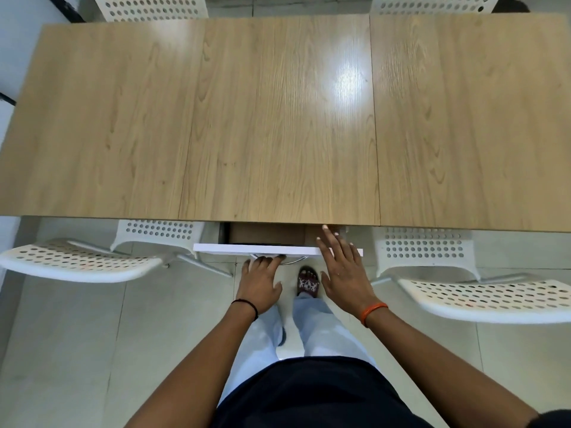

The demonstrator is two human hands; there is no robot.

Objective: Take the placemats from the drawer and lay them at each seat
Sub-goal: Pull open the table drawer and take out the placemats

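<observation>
A white-fronted drawer (pixel 247 249) under the near edge of the wooden table (pixel 278 118) stands pulled out a little. Its inside shows as a brown strip with a dark band; I cannot tell whether that is placemats. My left hand (pixel 261 281) has its fingers curled on the metal drawer handle (pixel 295 261). My right hand (pixel 343 270) reaches over the drawer front with straight fingers, its tips at the table's edge above the open gap.
White perforated chairs stand at near left (pixel 80 261) and near right (pixel 494 298), and two more at the far side (pixel 151 6), (pixel 429 3). My foot in a patterned sandal (pixel 308 282) is on the tiled floor below the drawer.
</observation>
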